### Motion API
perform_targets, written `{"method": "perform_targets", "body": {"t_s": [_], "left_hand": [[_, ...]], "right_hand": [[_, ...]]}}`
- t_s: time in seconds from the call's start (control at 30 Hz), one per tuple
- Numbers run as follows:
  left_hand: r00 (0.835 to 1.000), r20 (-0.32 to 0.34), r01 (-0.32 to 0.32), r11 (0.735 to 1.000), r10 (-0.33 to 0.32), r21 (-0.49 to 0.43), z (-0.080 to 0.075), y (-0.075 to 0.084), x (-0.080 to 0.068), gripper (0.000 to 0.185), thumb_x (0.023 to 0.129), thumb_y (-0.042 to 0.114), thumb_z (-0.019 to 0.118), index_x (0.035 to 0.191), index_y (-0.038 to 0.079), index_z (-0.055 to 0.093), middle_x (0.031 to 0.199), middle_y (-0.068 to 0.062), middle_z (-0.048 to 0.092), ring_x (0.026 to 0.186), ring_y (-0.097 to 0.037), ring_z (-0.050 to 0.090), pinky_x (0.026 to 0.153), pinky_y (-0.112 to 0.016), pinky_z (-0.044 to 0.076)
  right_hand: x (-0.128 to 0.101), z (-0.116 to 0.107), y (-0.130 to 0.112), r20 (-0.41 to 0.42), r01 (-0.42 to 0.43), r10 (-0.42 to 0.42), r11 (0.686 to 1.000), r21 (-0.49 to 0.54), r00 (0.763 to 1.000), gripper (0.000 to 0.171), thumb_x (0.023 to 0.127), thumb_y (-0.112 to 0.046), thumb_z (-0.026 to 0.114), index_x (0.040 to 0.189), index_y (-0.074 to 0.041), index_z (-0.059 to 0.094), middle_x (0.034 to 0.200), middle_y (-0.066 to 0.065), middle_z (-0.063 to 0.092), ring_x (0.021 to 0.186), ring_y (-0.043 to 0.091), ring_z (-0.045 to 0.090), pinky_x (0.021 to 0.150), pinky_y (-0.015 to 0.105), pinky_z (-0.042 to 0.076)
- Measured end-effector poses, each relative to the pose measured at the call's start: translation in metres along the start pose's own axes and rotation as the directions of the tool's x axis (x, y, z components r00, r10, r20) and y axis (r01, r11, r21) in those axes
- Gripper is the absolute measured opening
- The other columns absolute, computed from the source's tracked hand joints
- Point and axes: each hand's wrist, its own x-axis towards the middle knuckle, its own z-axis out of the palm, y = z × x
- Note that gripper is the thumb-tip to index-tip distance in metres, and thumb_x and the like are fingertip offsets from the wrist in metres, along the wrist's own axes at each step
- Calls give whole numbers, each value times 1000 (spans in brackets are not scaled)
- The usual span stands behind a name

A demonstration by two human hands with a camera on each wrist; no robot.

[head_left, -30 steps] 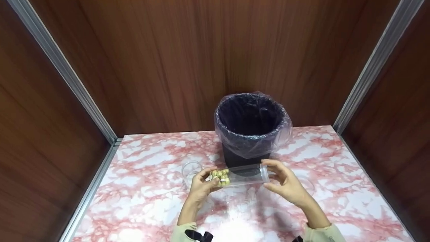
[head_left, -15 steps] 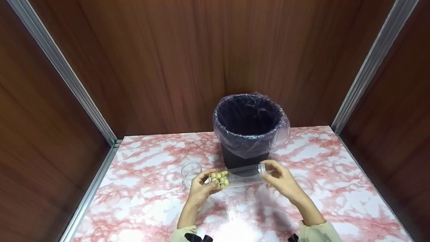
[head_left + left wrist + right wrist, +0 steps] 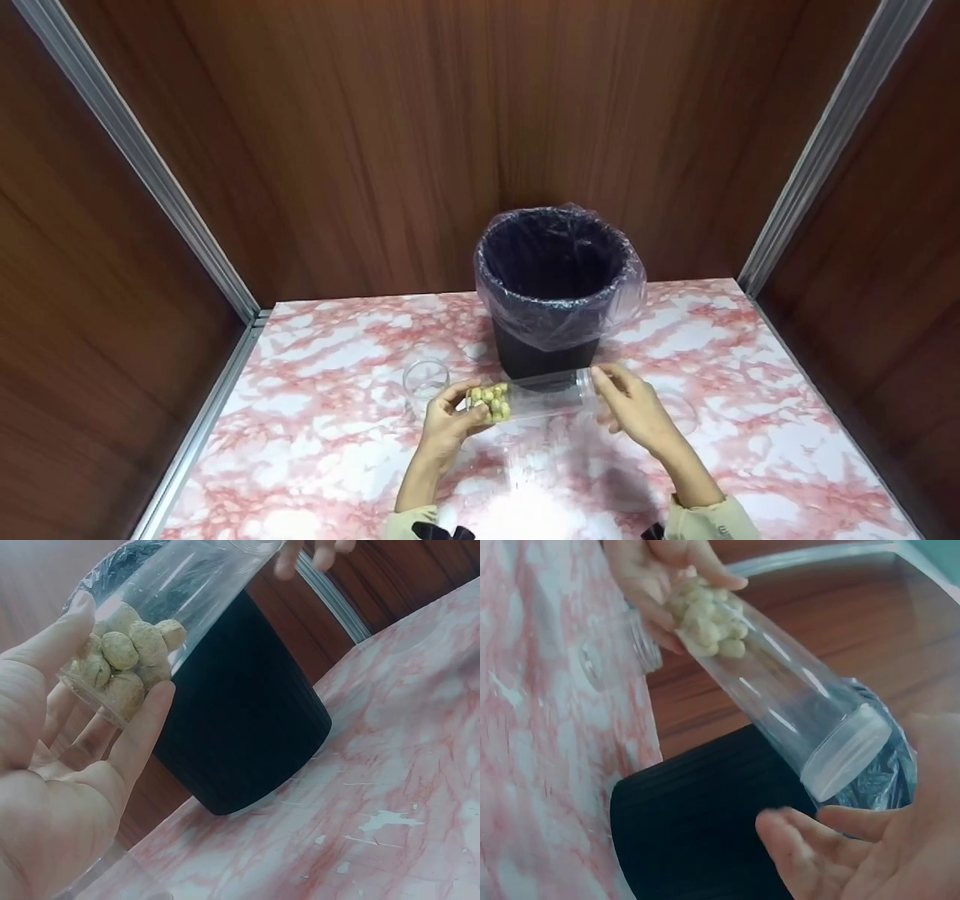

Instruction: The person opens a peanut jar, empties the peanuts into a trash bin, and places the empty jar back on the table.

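Across the space in front of the bin lies a clear plastic jar (image 3: 544, 396), held on its side with a translucent screw lid (image 3: 847, 754) at its right end. Pale yellow, rough, rounded lumps like coated nuts (image 3: 124, 652) are gathered at its base. My left hand (image 3: 448, 424) grips that base end between thumb and fingers. My right hand (image 3: 634, 409) is by the lid, its fingers loosely bent. In the right wrist view its fingertips (image 3: 776, 821) show just below the lid, apart from it.
A black bin (image 3: 544, 352) with a clear liner bag (image 3: 630, 300) stands right behind the jar. Another clear container (image 3: 426, 382) is on the marbled table (image 3: 322, 450), left of my left hand. A faint clear round piece (image 3: 684, 412) lies at right. Wooden walls enclose the table.
My right hand's fingers closed in on the lid, then loosened and shifted along its edge. The left hand keeps its grip, and the jar has barely moved.
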Motion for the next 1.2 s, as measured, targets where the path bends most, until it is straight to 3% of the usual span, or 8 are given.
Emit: {"method": "perform_targets", "body": {"t_s": [0.17, 0.43, 0.53, 0.7, 0.8, 0.93, 1.1, 1.2], "left_hand": [[1000, -16, 17, 999, -16, 35, -3, -4, -5, 39, 82, -3, 74, 118, -3, 60, 115, -16, 53, 90, -29, 65, 79, -44, 57], [997, -31, 75, 993, -73, 87, -10, -11, -24, 41, 83, -2, 74, 120, -5, 58, 113, -16, 54, 88, -28, 67, 79, -45, 56], [999, 6, 52, 994, -53, 94, -11, -9, -21, 41, 85, 1, 74, 122, -4, 58, 113, -16, 53, 89, -28, 67, 81, -46, 55], [998, 9, 58, 995, -59, 77, -15, -3, -18, 36, 85, -1, 72, 119, 0, 60, 113, -16, 51, 90, -28, 66, 81, -46, 55], [998, -8, 59, 995, -58, 80, -19, 0, -18, 34, 86, -1, 71, 118, 1, 61, 114, -15, 51, 90, -27, 66, 82, -46, 55], [999, -12, 41, 996, -40, 81, -23, 2, -18, 33, 87, -1, 71, 118, 3, 62, 115, -15, 52, 89, -27, 66, 82, -46, 55], [1000, -2, 12, 997, -12, 74, -23, 5, -16, 35, 86, -1, 71, 119, 0, 60, 114, -15, 53, 88, -26, 67, 80, -46, 55], [1000, 13, -1, 996, 0, 85, -22, 8, -14, 37, 86, -2, 71, 120, -1, 59, 113, -14, 53, 88, -26, 67, 79, -46, 55]], "right_hand": [[-5, 2, 6, 66, 20, -27, 995, 102, 997, 49, 94, -31, 65, 130, 1, 54, 103, 16, 63, 65, 26, 63, 53, 36, 56], [-20, 8, 33, 184, 97, -161, 944, 315, 970, 53, 84, 4, 71, 132, 2, 50, 125, 25, 53, 98, 37, 58, 79, 36, 56], [-19, 7, 38, 171, 149, -223, 918, 367, 960, 56, 80, 7, 72, 132, 2, 50, 130, 24, 51, 106, 40, 56, 84, 36, 54], [-20, 2, 42, 119, 244, -323, 869, 430, 939, 59, 77, 11, 73, 131, 9, 48, 131, 18, 55, 111, 32, 56, 90, 34, 51], [-22, -4, 45, 47, 241, -281, 890, 388, 959, 59, 75, 14, 73, 129, 12, 48, 126, 11, 59, 107, 27, 58, 89, 33, 51], [-25, -17, 57, -109, 195, -172, 947, 255, 979, 62, 71, 15, 76, 128, 8, 52, 122, 12, 57, 101, 25, 60, 82, 32, 54], [-25, -45, 82, -297, 177, -161, 984, 25, 941, 62, 72, 13, 77, 125, 6, 47, 116, 23, 56, 97, 33, 61, 76, 27, 55], [-28, -68, 97, -363, 98, -161, 977, -187, 918, 54, 73, 8, 79, 119, 6, 51, 115, 26, 59, 96, 40, 62, 75, 34, 56]]}}
